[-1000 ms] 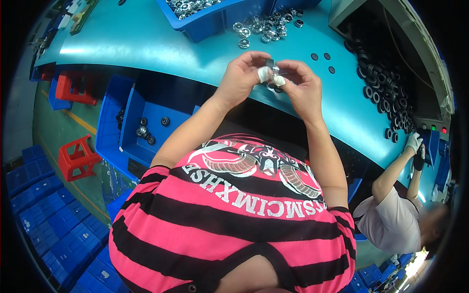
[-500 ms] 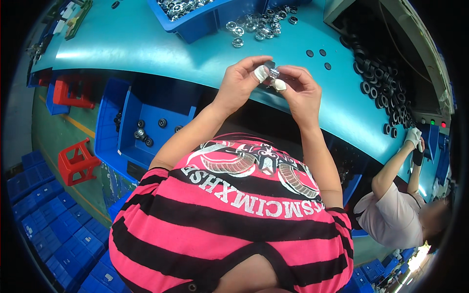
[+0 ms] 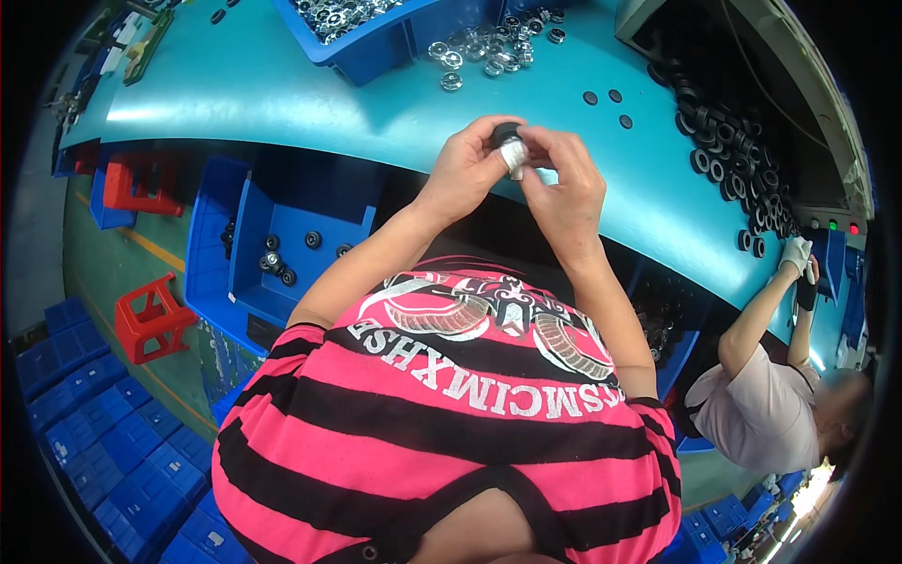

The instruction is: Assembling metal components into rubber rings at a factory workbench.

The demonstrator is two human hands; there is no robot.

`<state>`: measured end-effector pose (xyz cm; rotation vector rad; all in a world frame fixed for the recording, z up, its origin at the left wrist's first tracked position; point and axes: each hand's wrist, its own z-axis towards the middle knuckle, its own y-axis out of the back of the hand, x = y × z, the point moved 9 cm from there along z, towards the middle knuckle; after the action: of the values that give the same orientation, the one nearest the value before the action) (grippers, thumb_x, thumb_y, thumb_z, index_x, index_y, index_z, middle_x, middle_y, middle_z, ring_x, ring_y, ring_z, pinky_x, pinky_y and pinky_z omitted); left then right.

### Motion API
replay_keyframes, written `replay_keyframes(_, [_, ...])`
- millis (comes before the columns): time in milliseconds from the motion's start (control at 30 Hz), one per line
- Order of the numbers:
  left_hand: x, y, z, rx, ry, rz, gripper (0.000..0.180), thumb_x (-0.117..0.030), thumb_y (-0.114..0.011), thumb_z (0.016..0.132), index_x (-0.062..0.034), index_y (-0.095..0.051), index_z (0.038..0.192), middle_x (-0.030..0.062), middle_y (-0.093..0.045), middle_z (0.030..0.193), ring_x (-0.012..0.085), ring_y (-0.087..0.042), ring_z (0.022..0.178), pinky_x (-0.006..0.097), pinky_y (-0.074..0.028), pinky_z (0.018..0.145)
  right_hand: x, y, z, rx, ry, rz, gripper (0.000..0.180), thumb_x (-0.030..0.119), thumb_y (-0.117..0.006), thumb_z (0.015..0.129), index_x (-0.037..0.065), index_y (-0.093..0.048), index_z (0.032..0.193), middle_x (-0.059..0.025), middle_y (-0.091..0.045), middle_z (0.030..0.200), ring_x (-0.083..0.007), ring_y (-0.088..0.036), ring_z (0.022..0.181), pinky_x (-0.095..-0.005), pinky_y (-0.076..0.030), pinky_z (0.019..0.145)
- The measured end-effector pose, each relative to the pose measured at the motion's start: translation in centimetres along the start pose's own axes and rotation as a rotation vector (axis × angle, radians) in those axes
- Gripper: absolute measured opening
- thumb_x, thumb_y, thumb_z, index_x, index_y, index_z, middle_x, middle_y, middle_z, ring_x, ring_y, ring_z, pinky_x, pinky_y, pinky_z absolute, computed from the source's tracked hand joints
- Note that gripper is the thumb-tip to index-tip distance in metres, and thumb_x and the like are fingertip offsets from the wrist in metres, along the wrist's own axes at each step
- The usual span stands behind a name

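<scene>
Close together over the table's near edge, both my hands are closed on one small black wheel (image 3: 505,133). My left hand (image 3: 460,174) grips it with thumb and fingers, the thumb wrapped in white tape. From the other side my right hand (image 3: 569,183) presses its fingers and thumb against the piece. The wheel's dark round face shows on top; its lower part is hidden by the taped thumb. Beyond my hands several chrome wheel hubs (image 3: 493,47) lie loose, and a few black discs (image 3: 614,96) rest to the right.
A blue bin (image 3: 349,47) full of chrome hubs stands on the turquoise table (image 3: 235,85). Black rubber rings (image 3: 733,164) are heaped at right, near a co-worker's gloved hand (image 3: 796,252). Below left, a blue tray (image 3: 310,273) holds several wheels; a red stool (image 3: 152,320) stands on the floor.
The piece between my hands has been turned: chrome showed before, now a black round face does. My right hand has shifted slightly left and curled in closer to my left.
</scene>
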<state>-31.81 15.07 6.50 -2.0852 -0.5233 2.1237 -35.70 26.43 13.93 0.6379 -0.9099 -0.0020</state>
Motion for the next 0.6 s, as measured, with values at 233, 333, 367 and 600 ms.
replay_keyframes(233, [0.6, 0.7, -0.2, -0.075, 0.070, -0.303, 0.027, -0.018, -0.059, 0.103, -0.0039, -0.058, 0.126, 0.0101, -0.069, 0.098, 0.0144, -0.064, 0.078, 0.028, -0.055, 0.065, -4.4, 0.0, -0.6, 0.062, -0.374, 0.463, 0.038, 0.004, -0.073, 0.087, 0.000, -0.067, 0.124, -0.0116, -0.067, 0.112, -0.0185, -0.070, 0.096, -0.0308, -0.056, 0.087])
replay_keyframes(333, [0.4, 0.6, -0.1, -0.042, 0.033, -0.283, 0.026, -0.018, -0.059, 0.103, -0.0057, -0.057, 0.126, 0.0085, -0.069, 0.094, 0.0128, -0.065, 0.078, 0.026, -0.054, 0.062, -4.3, -1.8, -1.4, 0.269, -0.431, 0.448, 0.037, 0.008, -0.074, 0.088, 0.000, -0.068, 0.124, -0.0112, -0.068, 0.112, -0.0193, -0.070, 0.097, -0.0306, -0.056, 0.088])
replay_keyframes(367, [0.3, 0.6, -0.1, -0.050, 0.026, -0.247, 0.026, -0.018, -0.059, 0.103, -0.0059, -0.058, 0.126, 0.0079, -0.069, 0.093, 0.0124, -0.065, 0.077, 0.026, -0.054, 0.062, -4.0, -1.5, -1.3, 0.223, -0.408, 0.434, 0.035, 0.008, -0.074, 0.087, 0.000, -0.069, 0.121, -0.0113, -0.069, 0.110, -0.0195, -0.070, 0.097, -0.0306, -0.056, 0.088])
replay_keyframes(600, [-1.0, 0.3, 0.4, -0.102, -0.121, -0.037, 0.021, -0.016, -0.060, 0.103, -0.0051, -0.062, 0.120, 0.0039, -0.068, 0.089, 0.0101, -0.064, 0.076, 0.025, -0.055, 0.060, -1.6, -0.1, -0.7, 0.043, -0.234, 0.183, 0.030, 0.007, -0.074, 0.082, 0.002, -0.075, 0.111, -0.0122, -0.073, 0.103, -0.0204, -0.071, 0.092, -0.0311, -0.056, 0.083])
